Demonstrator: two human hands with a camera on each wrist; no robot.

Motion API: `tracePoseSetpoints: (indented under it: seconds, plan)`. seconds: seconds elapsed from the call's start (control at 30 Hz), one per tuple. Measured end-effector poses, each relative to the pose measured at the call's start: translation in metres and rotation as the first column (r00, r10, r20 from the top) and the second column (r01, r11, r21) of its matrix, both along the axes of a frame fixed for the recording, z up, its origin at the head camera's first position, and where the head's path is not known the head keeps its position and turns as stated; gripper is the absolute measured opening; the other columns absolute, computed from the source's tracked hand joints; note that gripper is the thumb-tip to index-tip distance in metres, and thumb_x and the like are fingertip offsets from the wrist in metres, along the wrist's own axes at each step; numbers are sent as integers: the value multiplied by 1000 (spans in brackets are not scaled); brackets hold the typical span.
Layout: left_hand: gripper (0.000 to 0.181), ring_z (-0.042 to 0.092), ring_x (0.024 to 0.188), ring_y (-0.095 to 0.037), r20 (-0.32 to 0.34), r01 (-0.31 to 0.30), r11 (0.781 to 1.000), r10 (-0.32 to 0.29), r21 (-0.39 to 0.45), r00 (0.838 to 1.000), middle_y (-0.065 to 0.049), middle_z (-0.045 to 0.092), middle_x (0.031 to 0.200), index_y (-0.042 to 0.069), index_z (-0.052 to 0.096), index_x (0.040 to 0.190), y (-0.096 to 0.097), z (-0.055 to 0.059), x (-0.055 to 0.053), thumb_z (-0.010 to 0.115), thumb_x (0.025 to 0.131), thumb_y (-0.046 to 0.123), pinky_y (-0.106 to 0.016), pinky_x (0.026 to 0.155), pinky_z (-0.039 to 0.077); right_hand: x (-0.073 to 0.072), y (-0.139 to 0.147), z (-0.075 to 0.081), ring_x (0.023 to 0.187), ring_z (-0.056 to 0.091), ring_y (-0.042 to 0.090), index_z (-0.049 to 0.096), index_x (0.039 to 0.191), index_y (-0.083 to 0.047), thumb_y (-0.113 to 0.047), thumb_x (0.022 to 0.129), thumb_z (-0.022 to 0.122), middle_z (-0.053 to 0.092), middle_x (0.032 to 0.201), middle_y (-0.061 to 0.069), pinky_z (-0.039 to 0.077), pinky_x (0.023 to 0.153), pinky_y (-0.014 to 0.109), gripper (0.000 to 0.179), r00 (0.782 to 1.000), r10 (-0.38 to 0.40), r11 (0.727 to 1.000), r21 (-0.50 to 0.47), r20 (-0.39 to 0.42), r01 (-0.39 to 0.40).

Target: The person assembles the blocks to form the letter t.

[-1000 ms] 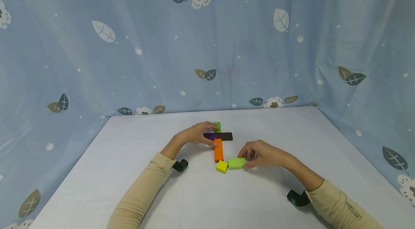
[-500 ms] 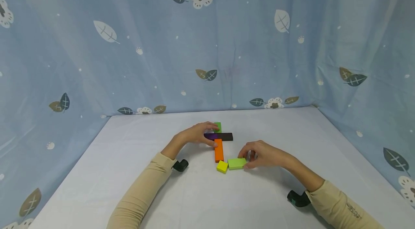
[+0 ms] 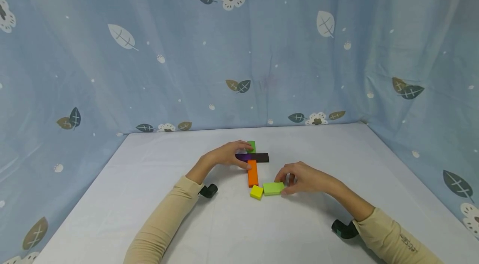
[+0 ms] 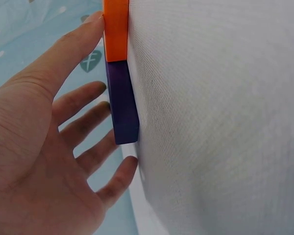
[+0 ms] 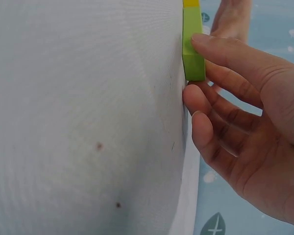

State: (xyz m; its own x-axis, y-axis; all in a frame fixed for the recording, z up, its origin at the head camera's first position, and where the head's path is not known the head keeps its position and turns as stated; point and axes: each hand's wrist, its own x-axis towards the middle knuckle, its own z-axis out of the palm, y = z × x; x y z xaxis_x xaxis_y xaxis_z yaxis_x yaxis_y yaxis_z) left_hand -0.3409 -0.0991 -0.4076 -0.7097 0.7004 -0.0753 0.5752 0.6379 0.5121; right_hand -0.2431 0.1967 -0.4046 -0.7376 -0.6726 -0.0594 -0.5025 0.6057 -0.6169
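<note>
My left hand (image 3: 227,154) hovers over the far blocks with fingers spread. Its thumb tip touches the orange block (image 3: 253,173), also seen in the left wrist view (image 4: 116,32); the fingertips lie near the purple block (image 4: 121,103) and the green block (image 3: 252,146). A black block (image 3: 260,157) continues the purple one to the right. My right hand (image 3: 304,177) pinches the right end of a light green block (image 3: 272,189) between thumb and fingers; the block lies flat. Against its left end, a small yellow block (image 3: 256,192) sits turned at an angle, just below the orange block.
The blocks lie on a white cloth-covered table (image 3: 224,230). Blue curtain (image 3: 239,48) with leaf and flower prints stands behind and at both sides. A black fitting shows under each forearm, by the left sleeve (image 3: 168,210) and the right sleeve (image 3: 393,239).
</note>
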Motion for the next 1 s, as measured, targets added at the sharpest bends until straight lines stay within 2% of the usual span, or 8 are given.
tracePoseSetpoints:
  seconds: [0.6,1.0]
  plan:
    - [69,37,143,-27,4,-4,1000,4,-2,1000,-3,41,155,18,51,142,0,1,3,77,83,43,-50,118,31,0,0,-1,81,61,15,72,108,-18,-26,79,83,70,104,-4,55,72,20,32,1000,1,1000,-3,2,-1]
    - [71,36,144,-26,-26,1,1000,-1,-27,1000,-2,41,155,19,50,143,0,-1,0,75,83,46,-51,118,30,1,3,0,82,62,11,70,110,-15,-29,80,82,71,107,-2,55,73,21,35,1000,10,1000,3,-23,-10]
